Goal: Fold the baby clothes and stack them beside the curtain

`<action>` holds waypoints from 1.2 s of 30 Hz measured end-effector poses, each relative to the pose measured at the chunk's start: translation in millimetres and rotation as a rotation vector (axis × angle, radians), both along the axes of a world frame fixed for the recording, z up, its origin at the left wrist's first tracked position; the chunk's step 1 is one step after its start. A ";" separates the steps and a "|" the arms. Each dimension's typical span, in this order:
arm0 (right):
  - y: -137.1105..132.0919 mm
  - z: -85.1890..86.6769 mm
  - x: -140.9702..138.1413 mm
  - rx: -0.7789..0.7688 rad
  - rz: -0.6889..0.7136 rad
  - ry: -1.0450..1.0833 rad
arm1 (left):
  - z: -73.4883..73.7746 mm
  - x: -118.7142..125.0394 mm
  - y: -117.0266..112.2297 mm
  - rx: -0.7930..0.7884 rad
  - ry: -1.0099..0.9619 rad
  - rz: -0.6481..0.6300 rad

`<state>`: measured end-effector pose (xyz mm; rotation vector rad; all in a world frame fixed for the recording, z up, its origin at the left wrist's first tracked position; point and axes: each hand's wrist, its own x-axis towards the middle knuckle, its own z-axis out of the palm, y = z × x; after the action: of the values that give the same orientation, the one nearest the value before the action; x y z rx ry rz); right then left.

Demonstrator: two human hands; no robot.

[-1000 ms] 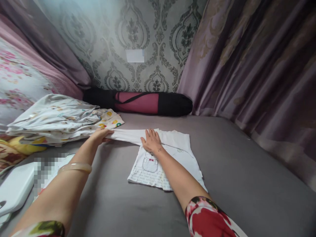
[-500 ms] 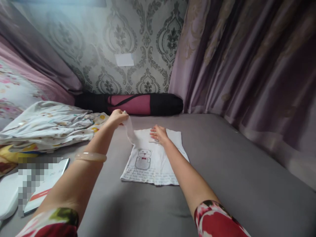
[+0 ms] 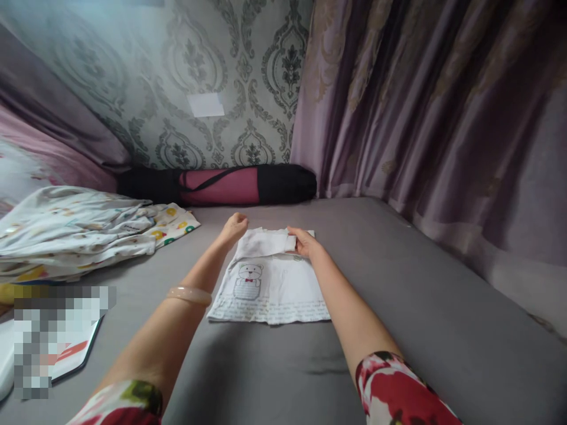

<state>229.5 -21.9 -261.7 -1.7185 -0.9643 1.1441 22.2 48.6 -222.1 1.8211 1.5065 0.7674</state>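
A small white T-shirt point(image 3: 270, 283) with a bear print lies flat on the grey bed sheet point(image 3: 398, 307), its sleeves folded in over the top. My left hand point(image 3: 234, 226) rests closed at the shirt's upper left corner, gripping the cloth edge. At the upper right, my right hand point(image 3: 305, 242) pinches the end of the folded sleeve. A pale bangle point(image 3: 189, 294) circles my left wrist.
A heap of printed cloth point(image 3: 84, 227) lies at the left. A black and pink roll point(image 3: 221, 184) lies along the patterned wall. Mauve curtains point(image 3: 434, 130) hang at the right. A flat card or tablet point(image 3: 75, 351) lies near my left arm.
My left hand carried the long sleeve from the left, lifted it, and laid it across the shirt's top. My right hand shifted from the shirt's middle to its upper right corner.
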 end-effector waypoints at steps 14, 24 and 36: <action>-23.4 -9.2 -13.8 0.096 0.169 -0.992 | -84.4 -7.8 -17.3 0.185 0.599 -0.232; -18.4 -11.5 -42.7 0.288 0.401 -1.166 | -80.1 -8.6 -16.8 0.133 0.653 -0.241; -10.7 -12.3 -51.1 0.102 0.479 -1.074 | -81.5 -14.1 -9.7 0.132 0.642 -0.309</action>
<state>178.4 -32.5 -274.0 -2.0699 -2.1133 0.3217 8.1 38.9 -303.6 2.4766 1.5019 0.1285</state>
